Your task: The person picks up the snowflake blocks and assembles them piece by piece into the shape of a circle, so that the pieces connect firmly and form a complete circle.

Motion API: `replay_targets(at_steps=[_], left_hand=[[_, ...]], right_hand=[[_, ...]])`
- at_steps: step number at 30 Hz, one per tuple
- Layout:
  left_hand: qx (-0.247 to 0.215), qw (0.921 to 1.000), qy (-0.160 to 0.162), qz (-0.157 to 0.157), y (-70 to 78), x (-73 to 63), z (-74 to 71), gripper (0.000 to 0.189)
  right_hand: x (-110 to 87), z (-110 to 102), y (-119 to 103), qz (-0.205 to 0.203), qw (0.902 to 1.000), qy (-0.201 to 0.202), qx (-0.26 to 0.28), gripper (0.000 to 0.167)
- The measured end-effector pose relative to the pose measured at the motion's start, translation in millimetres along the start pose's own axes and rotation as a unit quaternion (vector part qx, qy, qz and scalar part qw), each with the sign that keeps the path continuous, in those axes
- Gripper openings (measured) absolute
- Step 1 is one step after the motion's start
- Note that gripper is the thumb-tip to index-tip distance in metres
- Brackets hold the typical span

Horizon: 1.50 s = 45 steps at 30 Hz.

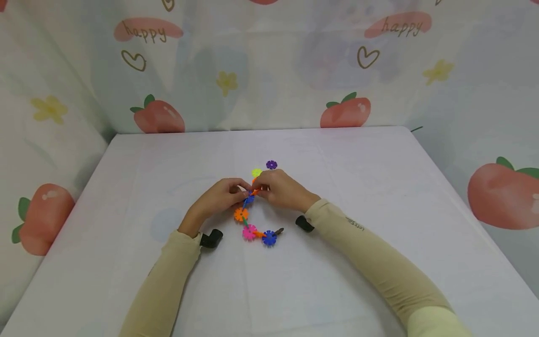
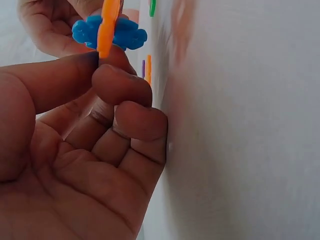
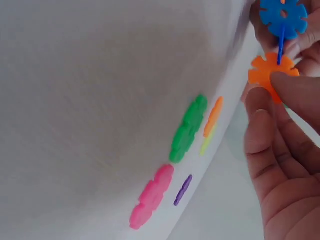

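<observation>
A curved chain of notched plastic snowflake discs lies between my arms in the head view, with a blue disc (image 1: 269, 238), a pink disc (image 1: 250, 232) and an orange disc (image 1: 241, 215) facing up. My left hand (image 1: 221, 194) pinches the chain's far part with thumb and index finger, beside a blue disc (image 1: 249, 199). Close against it, my right hand (image 1: 283, 191) pinches an orange disc (image 3: 261, 75) between thumb and index finger. In the right wrist view, an edge-on blue disc (image 3: 281, 44) links this orange disc to a lighter blue disc (image 3: 283, 16). Fingertips hide part of the joint.
Beyond the hands lie loose purple (image 1: 271, 164) and yellow discs (image 1: 257, 172). A green disc (image 3: 189, 129) and a pink disc (image 3: 152, 197) rest flat in the right wrist view. Black wrist devices (image 1: 212, 239) sit at both sleeves. Patterned fabric (image 1: 269, 61) bounds the white table (image 1: 126, 281).
</observation>
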<state>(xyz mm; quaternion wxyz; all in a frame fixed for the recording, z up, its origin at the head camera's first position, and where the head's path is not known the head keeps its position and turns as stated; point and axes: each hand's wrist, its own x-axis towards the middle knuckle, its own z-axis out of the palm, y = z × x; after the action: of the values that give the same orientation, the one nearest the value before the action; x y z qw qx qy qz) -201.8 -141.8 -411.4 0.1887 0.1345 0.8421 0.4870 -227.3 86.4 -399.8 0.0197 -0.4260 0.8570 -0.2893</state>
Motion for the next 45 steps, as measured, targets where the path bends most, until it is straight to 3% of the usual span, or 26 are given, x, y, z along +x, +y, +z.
replay_targets(at_steps=[12, 20, 29, 38, 45], left_hand=[[0.014, 0.9997, -0.015, -0.009, -1.5, -1.6, -6.1, 0.019], [0.032, 0.9988, -0.017, -0.033, -3.9, -2.9, -13.0, 0.031], [0.019, 0.9968, -0.066, -0.042, -7.4, -7.3, -21.3, 0.044], [0.023, 0.9950, -0.093, -0.028, -9.8, -11.3, -25.6, 0.043], [0.026, 0.9947, -0.098, -0.016, -10.7, -11.6, -25.2, 0.039]], right_hand=[[-2.1, -16, 11, 0.086, 0.9953, 0.000, 0.045, 0.027], [-8.1, -23, 21, 0.131, 0.9891, -0.046, 0.049, 0.029], [-17.6, -18, 27, 0.165, 0.9807, -0.104, 0.006, 0.022], [-24.4, -19, 28, 0.163, 0.9837, -0.072, 0.020, 0.020], [-27.4, -19, 28, 0.176, 0.9825, -0.010, 0.060, 0.015]])
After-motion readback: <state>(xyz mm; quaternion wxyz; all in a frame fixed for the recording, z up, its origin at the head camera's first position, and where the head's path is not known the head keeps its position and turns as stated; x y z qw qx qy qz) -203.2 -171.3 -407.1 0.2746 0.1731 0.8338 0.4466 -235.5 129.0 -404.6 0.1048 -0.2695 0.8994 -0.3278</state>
